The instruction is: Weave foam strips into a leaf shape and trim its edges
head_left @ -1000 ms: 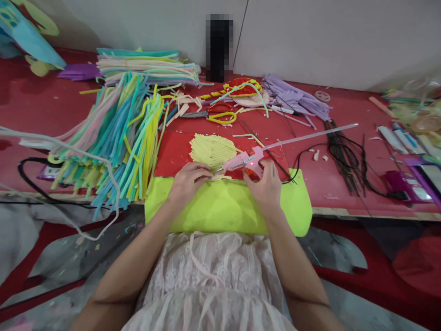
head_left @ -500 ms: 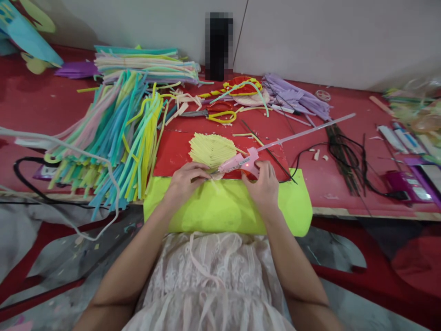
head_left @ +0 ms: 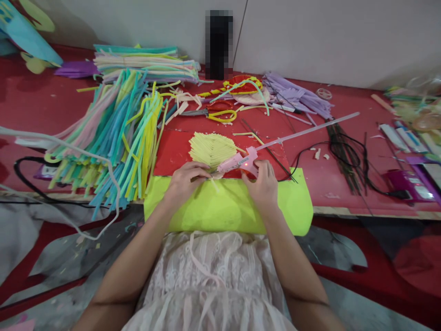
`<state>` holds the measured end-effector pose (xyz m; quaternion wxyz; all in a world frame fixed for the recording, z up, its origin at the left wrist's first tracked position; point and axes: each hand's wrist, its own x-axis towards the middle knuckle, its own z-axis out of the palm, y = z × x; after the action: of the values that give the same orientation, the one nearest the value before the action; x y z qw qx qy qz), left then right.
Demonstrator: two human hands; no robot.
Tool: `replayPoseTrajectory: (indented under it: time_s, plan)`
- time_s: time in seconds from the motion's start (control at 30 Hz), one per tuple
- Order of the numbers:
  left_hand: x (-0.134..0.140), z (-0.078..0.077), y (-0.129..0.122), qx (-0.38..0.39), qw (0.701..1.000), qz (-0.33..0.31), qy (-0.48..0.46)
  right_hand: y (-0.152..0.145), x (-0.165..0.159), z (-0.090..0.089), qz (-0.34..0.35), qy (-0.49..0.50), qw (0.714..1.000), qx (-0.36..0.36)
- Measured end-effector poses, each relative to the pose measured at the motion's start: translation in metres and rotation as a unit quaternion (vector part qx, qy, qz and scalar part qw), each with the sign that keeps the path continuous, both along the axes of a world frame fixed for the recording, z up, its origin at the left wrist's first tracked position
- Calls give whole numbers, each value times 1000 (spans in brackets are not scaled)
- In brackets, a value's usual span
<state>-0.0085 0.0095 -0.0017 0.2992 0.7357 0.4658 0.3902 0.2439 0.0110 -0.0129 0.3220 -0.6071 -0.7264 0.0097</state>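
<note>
My right hand (head_left: 263,186) grips the handle of a pink hot glue gun (head_left: 243,162), its small red light lit. A long translucent glue stick (head_left: 317,128) juts from the gun's rear to the upper right. The nozzle points left, close to the lower end of a pale yellow leaf (head_left: 212,148) that looks built from pipe cleaners. At that lower end my left hand (head_left: 188,181) is closed, thumb and fingers pinched together; its fingertips partly hide what they hold. A short pale strip (head_left: 215,185) sticks out below the fingertips, over a bright yellow-green sheet (head_left: 223,211).
Bundled coloured pipe cleaners (head_left: 106,128) lie to the left. Beyond the leaf are yellow-and-red-handled scissors (head_left: 220,114) and lilac pipe cleaners (head_left: 296,94). Dark stems (head_left: 346,161) and a black cable lie right, near a purple power box (head_left: 409,186). A white cable (head_left: 115,184) loops over the left table edge.
The glue gun has tilted very slightly, its glue stick's far end a little further right. Both hands stay in nearly the same place.
</note>
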Motion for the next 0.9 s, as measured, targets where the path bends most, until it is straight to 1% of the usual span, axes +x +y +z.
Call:
replayPoseTrajectory:
  time_s: [0.17,0.5,0.9]
  plan:
    - [-1,-2,1,10,1000,-1,-4,-2,3,0,-23,-6,1000,5]
    - [0,0,-1,0,1000,1,0,-5,8,4,-35,1,999,19]
    - [-1,-3,0,6,1000,1,1,-8,17,0,-63,4,998,22]
